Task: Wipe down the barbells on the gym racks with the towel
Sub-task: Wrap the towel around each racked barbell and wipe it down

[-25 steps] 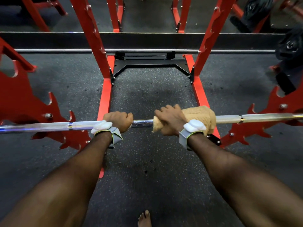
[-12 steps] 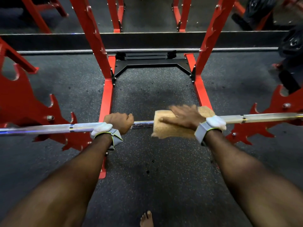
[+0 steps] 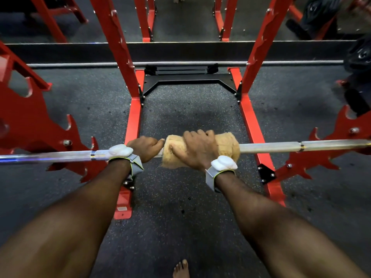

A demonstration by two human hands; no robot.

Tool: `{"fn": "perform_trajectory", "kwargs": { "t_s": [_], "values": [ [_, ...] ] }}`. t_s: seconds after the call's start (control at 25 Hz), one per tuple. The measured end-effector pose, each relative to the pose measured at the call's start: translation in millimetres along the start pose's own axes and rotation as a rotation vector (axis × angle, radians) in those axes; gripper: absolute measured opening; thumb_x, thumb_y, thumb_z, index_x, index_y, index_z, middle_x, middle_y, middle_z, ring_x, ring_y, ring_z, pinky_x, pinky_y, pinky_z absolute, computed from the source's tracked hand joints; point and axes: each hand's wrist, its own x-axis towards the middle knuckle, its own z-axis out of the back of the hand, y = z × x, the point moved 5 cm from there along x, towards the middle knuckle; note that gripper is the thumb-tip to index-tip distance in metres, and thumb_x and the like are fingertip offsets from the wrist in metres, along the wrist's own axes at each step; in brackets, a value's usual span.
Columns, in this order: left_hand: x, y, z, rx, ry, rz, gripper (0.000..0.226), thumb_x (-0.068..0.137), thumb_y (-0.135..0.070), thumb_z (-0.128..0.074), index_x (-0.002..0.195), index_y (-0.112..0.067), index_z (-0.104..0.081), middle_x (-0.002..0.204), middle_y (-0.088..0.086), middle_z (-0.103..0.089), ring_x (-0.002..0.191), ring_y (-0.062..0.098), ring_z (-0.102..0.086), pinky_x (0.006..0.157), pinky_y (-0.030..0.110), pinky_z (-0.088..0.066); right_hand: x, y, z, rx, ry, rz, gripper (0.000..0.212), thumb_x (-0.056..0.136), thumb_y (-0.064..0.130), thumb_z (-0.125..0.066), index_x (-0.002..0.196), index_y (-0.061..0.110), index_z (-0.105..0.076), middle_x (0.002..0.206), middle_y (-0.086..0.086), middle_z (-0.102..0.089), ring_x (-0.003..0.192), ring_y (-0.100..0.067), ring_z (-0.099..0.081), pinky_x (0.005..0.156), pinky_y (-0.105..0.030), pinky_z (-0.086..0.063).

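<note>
A silver barbell [image 3: 271, 147] lies across the red rack [image 3: 253, 125], running left to right in front of me. A tan towel [image 3: 228, 145] is wrapped around the bar's middle. My right hand [image 3: 195, 150] grips the towel around the bar, fingers curled over the top. My left hand [image 3: 145, 147] grips the bare bar just left of the towel, almost touching it. Both wrists wear grey straps with white pads.
Red uprights [image 3: 114, 47] rise ahead on both sides, with red notched side plates [image 3: 26, 121] at left and right. A second bar [image 3: 180, 63] lies on the floor beyond. Weight plates [image 3: 359, 57] sit at far right. A bare foot [image 3: 181, 269] shows below on the dark rubber floor.
My right hand has slid the towel left along the bar toward my left hand and closed round it again, after lying flatter on it half a second ago. The left hand stayed put.
</note>
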Motion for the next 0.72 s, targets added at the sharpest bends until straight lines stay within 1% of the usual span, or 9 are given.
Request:
{"fn": "perform_trajectory", "kwargs": {
  "t_s": [0.08,0.12,0.24,0.32,0.4,0.44,0.52,0.64,0.72],
  "values": [
    [-7.4,0.8,-2.8,0.149,-0.026,-0.035,0.04,0.106,-0.032,-0.029,0.143,-0.018,-0.036,0.123,0.011,-0.062,0.11,0.033,-0.061,0.082,0.039,-0.05,-1.0,-15.4,-1.9,-0.022,-0.009,0.087,0.066,0.086,0.08,-0.016,0.098,0.026,-0.052,0.098,-0.001,-0.067,0.088,-0.025,-0.057,0.079,-0.043,-0.036],
    [-12.3,-2.2,-2.6,0.212,-0.033,-0.047,0.042,0.106,-0.028,-0.031,0.146,-0.017,-0.031,0.123,0.01,-0.062,0.108,0.032,-0.063,0.079,0.038,-0.05,-5.4,-30.6,-2.4,-0.027,-0.003,0.108,0.065,0.087,0.08,-0.017,0.099,0.026,-0.051,0.097,0.0,-0.067,0.087,-0.025,-0.057,0.078,-0.042,-0.036],
    [-8.8,-2.1,1.8,0.154,-0.069,-0.046,0.036,0.105,-0.026,-0.031,0.138,-0.015,-0.04,0.118,0.01,-0.065,0.106,0.032,-0.064,0.076,0.036,-0.048,-21.9,-59.6,0.0,-0.091,-0.097,0.025,0.062,0.089,0.078,-0.023,0.094,0.024,-0.052,0.091,-0.002,-0.067,0.082,-0.027,-0.057,0.076,-0.043,-0.038],
    [-8.9,-4.6,4.0,0.142,-0.079,-0.016,0.033,0.105,-0.025,-0.033,0.13,-0.013,-0.05,0.114,0.012,-0.067,0.103,0.034,-0.064,0.074,0.037,-0.047,-15.9,-35.6,-1.6,-0.064,-0.141,-0.061,0.06,0.088,0.076,-0.028,0.089,0.023,-0.054,0.087,-0.003,-0.067,0.078,-0.026,-0.056,0.076,-0.043,-0.038],
    [-8.3,-4.2,4.2,0.043,-0.074,0.085,0.04,0.105,-0.031,-0.03,0.117,-0.009,-0.062,0.11,0.017,-0.068,0.105,0.035,-0.064,0.081,0.037,-0.046,-3.2,5.2,-3.3,-0.02,-0.152,-0.097,0.058,0.087,0.074,-0.031,0.085,0.022,-0.056,0.084,-0.004,-0.067,0.076,-0.026,-0.055,0.076,-0.043,-0.036],
    [-7.6,-0.5,4.2,-0.04,-0.066,0.161,0.049,0.105,-0.036,-0.027,0.11,-0.008,-0.067,0.11,0.019,-0.069,0.106,0.034,-0.063,0.083,0.036,-0.044,2.0,22.3,-2.6,-0.009,-0.164,-0.086,0.056,0.087,0.072,-0.033,0.084,0.021,-0.056,0.083,-0.005,-0.067,0.076,-0.027,-0.055,0.075,-0.043,-0.035],
    [-5.7,2.3,4.7,-0.097,-0.074,0.217,0.057,0.105,-0.041,-0.024,0.104,-0.007,-0.07,0.108,0.02,-0.069,0.106,0.033,-0.063,0.084,0.035,-0.042,5.9,30.8,-2.2,0.009,-0.168,0.01,0.055,0.089,0.07,-0.034,0.084,0.02,-0.056,0.083,-0.006,-0.066,0.076,-0.028,-0.056,0.074,-0.043,-0.035],
    [-6.9,1.8,6.9,-0.017,-0.071,0.138,0.04,0.104,-0.032,-0.031,0.107,-0.01,-0.064,0.107,0.017,-0.068,0.102,0.034,-0.063,0.082,0.037,-0.045,-8.6,-9.0,-5.9,-0.05,-0.15,0.204,0.061,0.093,0.074,-0.028,0.094,0.02,-0.054,0.087,-0.006,-0.06,0.08,-0.029,-0.052,0.073,-0.044,-0.035],
    [-8.7,-0.2,5.7,0.051,-0.068,0.051,0.031,0.102,-0.029,-0.032,0.108,-0.014,-0.059,0.103,0.013,-0.068,0.096,0.033,-0.063,0.074,0.035,-0.044,-20.3,-34.7,-3.5,-0.107,-0.149,0.209,0.065,0.093,0.077,-0.026,0.099,0.019,-0.056,0.089,-0.005,-0.058,0.082,-0.028,-0.051,0.073,-0.044,-0.035]
  ]
}}
